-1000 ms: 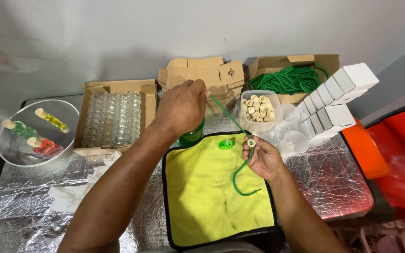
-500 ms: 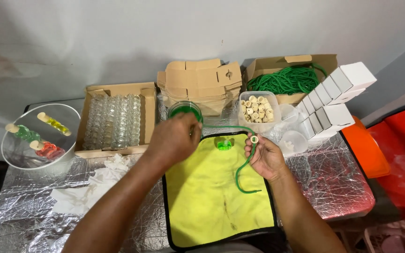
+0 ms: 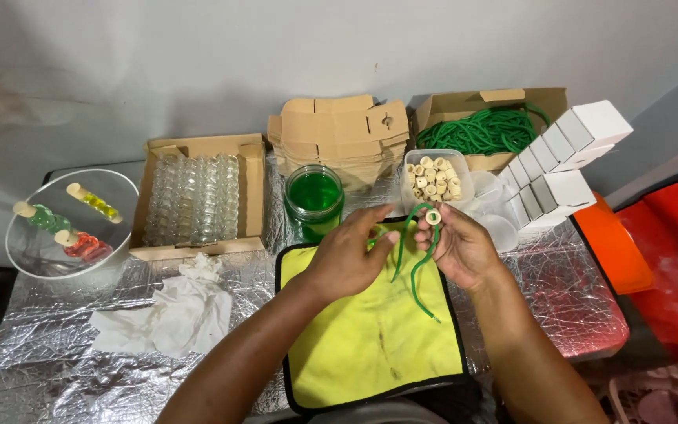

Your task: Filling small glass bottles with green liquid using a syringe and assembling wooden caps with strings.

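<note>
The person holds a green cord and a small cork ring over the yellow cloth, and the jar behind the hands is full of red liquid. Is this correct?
Not quite. In the head view the jar holds green liquid, not red. The rest stands: the right hand and left hand hold a green cord and a small cork ring over the yellow cloth.
</note>
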